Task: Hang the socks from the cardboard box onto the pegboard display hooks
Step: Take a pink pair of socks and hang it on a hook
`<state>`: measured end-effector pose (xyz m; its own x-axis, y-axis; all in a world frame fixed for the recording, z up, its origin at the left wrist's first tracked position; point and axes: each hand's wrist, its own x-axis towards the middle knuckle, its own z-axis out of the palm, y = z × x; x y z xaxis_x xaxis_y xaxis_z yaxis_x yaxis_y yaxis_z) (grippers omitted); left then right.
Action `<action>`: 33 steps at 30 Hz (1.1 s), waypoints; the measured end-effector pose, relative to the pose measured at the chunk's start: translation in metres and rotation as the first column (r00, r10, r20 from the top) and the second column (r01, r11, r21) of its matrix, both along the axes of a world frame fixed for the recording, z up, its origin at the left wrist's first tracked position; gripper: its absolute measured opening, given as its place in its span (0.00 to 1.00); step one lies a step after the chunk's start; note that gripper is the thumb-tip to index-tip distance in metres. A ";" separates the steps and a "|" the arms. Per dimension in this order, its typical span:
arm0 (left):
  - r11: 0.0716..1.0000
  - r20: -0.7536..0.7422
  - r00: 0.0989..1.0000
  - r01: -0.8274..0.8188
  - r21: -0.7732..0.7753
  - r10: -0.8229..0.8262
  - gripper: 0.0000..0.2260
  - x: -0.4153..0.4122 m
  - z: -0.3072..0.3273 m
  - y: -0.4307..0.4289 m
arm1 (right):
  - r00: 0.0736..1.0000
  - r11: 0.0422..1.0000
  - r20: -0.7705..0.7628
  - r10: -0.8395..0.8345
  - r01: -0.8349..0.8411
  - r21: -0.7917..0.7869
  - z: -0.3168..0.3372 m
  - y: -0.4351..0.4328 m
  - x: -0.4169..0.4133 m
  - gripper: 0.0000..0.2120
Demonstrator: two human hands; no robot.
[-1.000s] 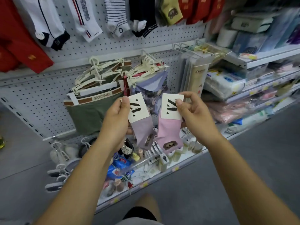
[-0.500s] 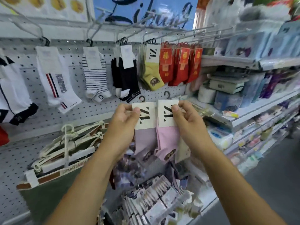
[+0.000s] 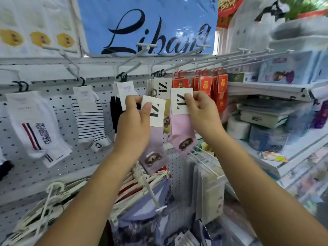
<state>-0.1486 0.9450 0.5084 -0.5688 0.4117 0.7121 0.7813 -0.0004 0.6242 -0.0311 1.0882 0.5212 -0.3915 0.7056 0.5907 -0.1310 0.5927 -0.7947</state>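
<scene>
Change: both socks lifted higher, now in front of the hung pairs under the hooks [image 3: 177,66].
Left hand [image 3: 134,119]: pinches lilac sock [image 3: 154,150] card, thumb in front.
Right hand [image 3: 200,110]: pinches pink sock [image 3: 182,134] card, slightly higher.

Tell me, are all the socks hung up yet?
Not yet. Some matching socks already hang on the pegboard. The left hand pinches a purple sock, the right hand a pink sock; neither is hooked yet. The box is out of view, so more may wait.
</scene>
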 end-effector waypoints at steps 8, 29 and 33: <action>0.982 -0.086 0.980 -0.181 -0.046 0.177 0.05 -0.009 0.010 0.024 | 0.979 0.980 0.074 0.192 -0.195 0.035 0.032 0.055 -0.042 0.08; 0.993 0.198 0.975 -0.114 0.040 0.104 0.06 -0.006 0.011 0.042 | 0.999 0.982 -0.046 0.023 -0.014 0.190 0.009 0.060 -0.036 0.11; 0.999 0.216 0.976 -0.032 0.013 0.029 0.07 0.002 0.010 0.046 | 0.961 0.945 0.036 0.274 -0.276 0.177 0.001 0.041 -0.015 0.11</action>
<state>-0.1463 0.9906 0.5182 -0.7217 0.3812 0.5778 0.6280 0.0097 0.7781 -0.0464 1.1289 0.5226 -0.5623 0.4534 0.6916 -0.3005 0.6671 -0.6817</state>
